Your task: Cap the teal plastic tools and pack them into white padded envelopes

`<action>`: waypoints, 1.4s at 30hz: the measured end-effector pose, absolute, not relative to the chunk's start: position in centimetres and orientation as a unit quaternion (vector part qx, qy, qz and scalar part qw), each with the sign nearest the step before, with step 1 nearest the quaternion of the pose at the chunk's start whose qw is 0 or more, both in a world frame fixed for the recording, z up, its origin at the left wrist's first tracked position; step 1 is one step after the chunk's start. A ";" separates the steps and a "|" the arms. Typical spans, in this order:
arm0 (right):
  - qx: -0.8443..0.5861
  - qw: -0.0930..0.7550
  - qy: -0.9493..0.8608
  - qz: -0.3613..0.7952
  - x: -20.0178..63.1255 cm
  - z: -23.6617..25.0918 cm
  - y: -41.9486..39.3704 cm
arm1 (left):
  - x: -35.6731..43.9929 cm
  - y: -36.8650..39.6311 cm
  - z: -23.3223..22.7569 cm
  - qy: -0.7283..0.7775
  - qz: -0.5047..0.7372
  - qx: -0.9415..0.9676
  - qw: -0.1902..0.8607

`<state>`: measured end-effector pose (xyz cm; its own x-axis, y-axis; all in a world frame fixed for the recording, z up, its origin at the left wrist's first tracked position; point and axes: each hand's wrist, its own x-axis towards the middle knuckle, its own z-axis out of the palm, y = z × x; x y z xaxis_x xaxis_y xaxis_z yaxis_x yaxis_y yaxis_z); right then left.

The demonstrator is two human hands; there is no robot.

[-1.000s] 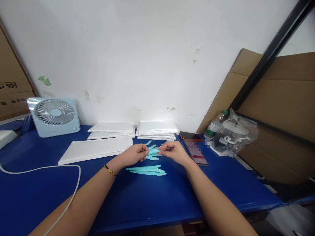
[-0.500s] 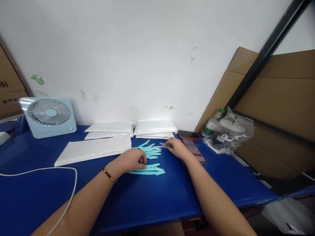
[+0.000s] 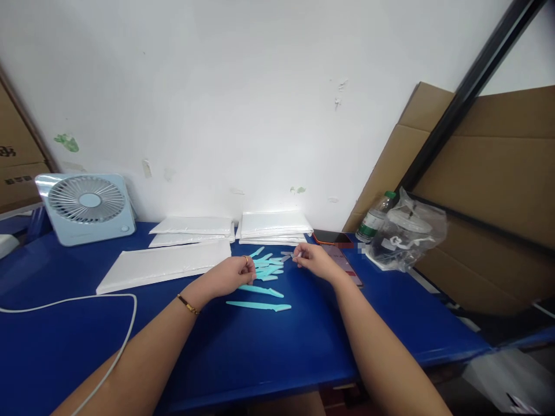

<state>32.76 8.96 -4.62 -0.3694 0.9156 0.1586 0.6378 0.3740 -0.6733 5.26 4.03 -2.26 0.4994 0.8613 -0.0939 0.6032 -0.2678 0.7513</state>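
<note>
Small heap of flat turquoise plastic strips [image 3: 267, 264] lies mid-table on the blue tabletop [image 3: 260, 346], between my two hands; my left hand [image 3: 230, 275] is loosely curled at the heap's left edge, fingertips closed on one long turquoise strip [image 3: 261, 290] that angles out toward the right, gold ring on a finger, thin gold bracelet [image 3: 188, 304] on the wrist; my right hand [image 3: 315, 261] sits at the heap's right edge, thumb and forefinger pinched together on a small pale piece [image 3: 289, 253], too small to tell what it is; a second long turquoise strip [image 3: 259, 305] lies loose just in front of the held one, not touching either hand; behind the heap, two stacks of white padded mailer bags [image 3: 234, 228] against the wall, a longer flat white mailer [image 3: 165, 263] to the left of them; a dark smartphone [image 3: 342, 260] lies just beside my right hand; further right a clear plastic bag holding a lidded cup [image 3: 407, 234] and a green-capped plastic bottle [image 3: 373, 222]; far left a pale blue square desk fan [image 3: 87, 205] and a white cable [image 3: 87, 300] looping over the table; brown cardboard sheets [image 3: 485, 190] lean at the right.
</note>
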 end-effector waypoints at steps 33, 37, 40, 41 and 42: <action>-0.319 0.452 -0.797 0.243 29.3 -2.4 6.1 | 4.6 4.4 -1.6 0.477 0.219 0.717 0.459; -0.323 0.456 -0.797 0.230 29.4 -2.5 6.1 | 4.6 4.4 -1.5 0.474 0.215 0.724 0.452; -0.325 0.450 -0.803 0.220 29.3 -2.5 6.1 | 4.5 4.5 -1.6 0.471 0.216 0.727 0.451; -0.324 0.446 -0.806 0.217 29.3 -2.5 6.1 | 4.5 4.5 -1.7 0.471 0.214 0.726 0.453; -0.324 0.442 -0.809 0.214 29.3 -2.5 6.1 | 4.5 4.5 -1.7 0.471 0.212 0.725 0.456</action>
<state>29.30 6.14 -2.54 -0.3986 0.7131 0.5767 0.3353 0.6986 -0.6321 4.48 4.55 -1.73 0.4667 0.8759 -0.1222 0.4895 -0.1407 0.8606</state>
